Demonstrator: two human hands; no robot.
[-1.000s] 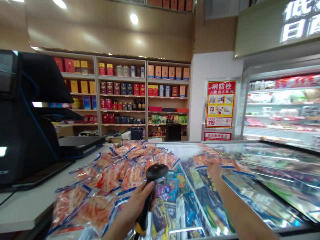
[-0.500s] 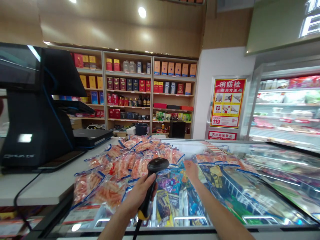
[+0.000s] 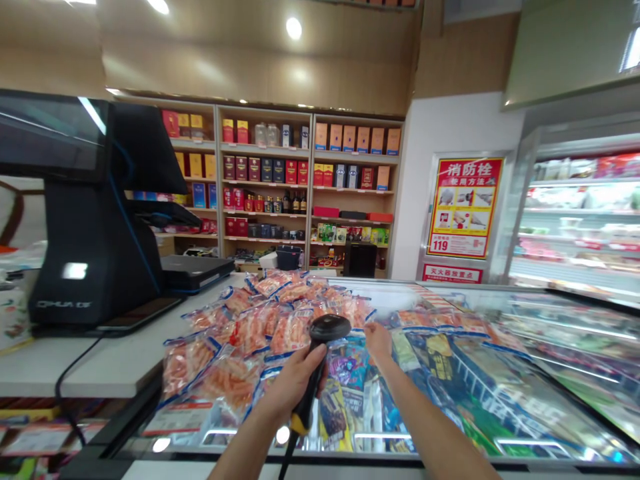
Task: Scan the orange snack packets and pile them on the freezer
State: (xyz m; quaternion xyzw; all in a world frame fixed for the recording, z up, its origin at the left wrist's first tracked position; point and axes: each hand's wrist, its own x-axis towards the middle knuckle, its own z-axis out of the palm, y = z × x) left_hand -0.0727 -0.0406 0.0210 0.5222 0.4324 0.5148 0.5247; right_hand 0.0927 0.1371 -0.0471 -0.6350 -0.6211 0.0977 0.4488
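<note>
A black barcode scanner (image 3: 330, 327) with a yellow band near its base is in my left hand (image 3: 295, 383). My fingers wrap round its handle, and its head points away from me over the bags. My right hand (image 3: 379, 341) is just right of the scanner head, its fingers curled closed beside the blue edge of a bag. Whether it pinches that bag is hidden. Clear bags of orange-pink food (image 3: 250, 330) with blue borders lie piled on the glass-topped chest freezer (image 3: 380, 290). Colourful packets (image 3: 347, 367) show beneath my hands.
On the left, a black checkout terminal (image 3: 95, 253) stands on a white counter (image 3: 115, 370), its cable (image 3: 75, 370) hanging over the edge. Shelves of boxes (image 3: 310, 157) line the back wall. A red and yellow sign (image 3: 465, 207) hangs beside a lit display fridge (image 3: 580, 220).
The view has turned slightly left, so the surroundings appear farther right. The scanner and my right hand are closer together. My left hand keeps its hold on the scanner.
</note>
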